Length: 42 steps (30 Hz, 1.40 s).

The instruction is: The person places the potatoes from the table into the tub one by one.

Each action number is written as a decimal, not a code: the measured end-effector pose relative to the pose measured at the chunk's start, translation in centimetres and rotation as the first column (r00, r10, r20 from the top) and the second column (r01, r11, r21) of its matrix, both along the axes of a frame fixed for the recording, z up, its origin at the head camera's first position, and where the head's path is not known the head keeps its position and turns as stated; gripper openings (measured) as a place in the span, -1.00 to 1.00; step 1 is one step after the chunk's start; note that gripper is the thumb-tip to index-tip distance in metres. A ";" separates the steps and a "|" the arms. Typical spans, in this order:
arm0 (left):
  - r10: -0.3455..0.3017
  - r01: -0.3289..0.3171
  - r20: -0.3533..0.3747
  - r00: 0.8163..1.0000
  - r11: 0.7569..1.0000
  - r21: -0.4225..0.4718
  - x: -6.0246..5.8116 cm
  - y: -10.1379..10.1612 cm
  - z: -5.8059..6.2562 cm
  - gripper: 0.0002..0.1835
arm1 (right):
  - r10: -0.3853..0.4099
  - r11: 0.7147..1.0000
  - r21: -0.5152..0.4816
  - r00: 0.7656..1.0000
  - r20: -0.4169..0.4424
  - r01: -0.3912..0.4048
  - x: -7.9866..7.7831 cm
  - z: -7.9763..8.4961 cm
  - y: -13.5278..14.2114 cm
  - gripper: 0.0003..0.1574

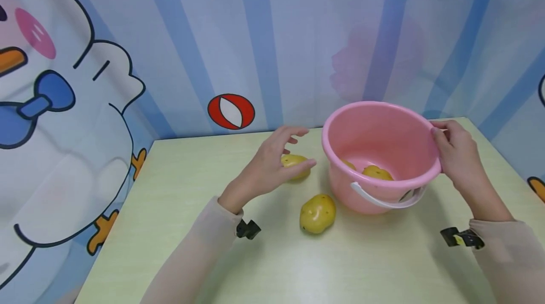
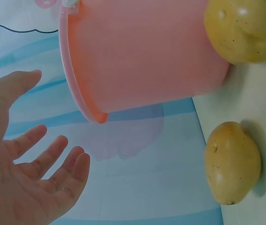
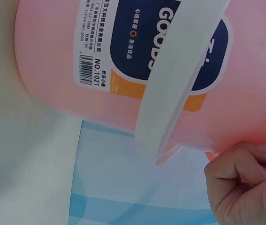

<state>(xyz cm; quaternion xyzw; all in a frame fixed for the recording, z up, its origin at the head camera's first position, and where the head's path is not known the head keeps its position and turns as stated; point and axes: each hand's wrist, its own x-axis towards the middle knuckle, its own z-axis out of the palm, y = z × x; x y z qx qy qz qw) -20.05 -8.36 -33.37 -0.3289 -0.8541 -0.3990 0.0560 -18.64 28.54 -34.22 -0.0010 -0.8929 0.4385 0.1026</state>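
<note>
A pink bucket [image 1: 351,193] stands on the table with at least two yellow potatoes [image 1: 377,172] lying at its bottom. Its rim at the right side is gripped by my right hand [image 1: 461,152], thumb over the edge; the right wrist view shows those fingers [image 3: 245,166] bent around it. My left hand [image 1: 270,164] is held left of the bucket, fingers spread and holding nothing. Partly behind it in the head view, a potato [image 1: 296,159] lies on the table. Another potato [image 1: 318,214] sits nearer, close to the bucket's base.
A white carrying handle [image 1: 383,204] hangs down the bucket's front, over a printed label [image 3: 123,42]. The pale table [image 1: 179,228] ends at a blue striped curtain [image 1: 213,34] with cartoon figures, behind and along the left side.
</note>
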 end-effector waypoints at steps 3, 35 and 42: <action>0.006 -0.006 0.019 1.000 1.000 -0.009 0.0 -0.4 -0.3 -0.33 | 0.002 1.000 -0.006 1.000 0.002 -0.002 0.0 0.0 0.0 -0.30; 0.020 0.010 0.221 0.975 0.991 -0.136 0.9 -0.7 -4.2 -0.30 | 0.003 1.000 -0.014 1.000 0.001 -0.003 0.0 0.0 0.0 -0.30; -0.005 0.043 0.214 0.977 0.984 -0.172 1.1 0.0 -5.4 -0.26 | 0.006 1.000 -0.018 1.000 0.001 -0.006 0.0 0.0 0.1 -0.30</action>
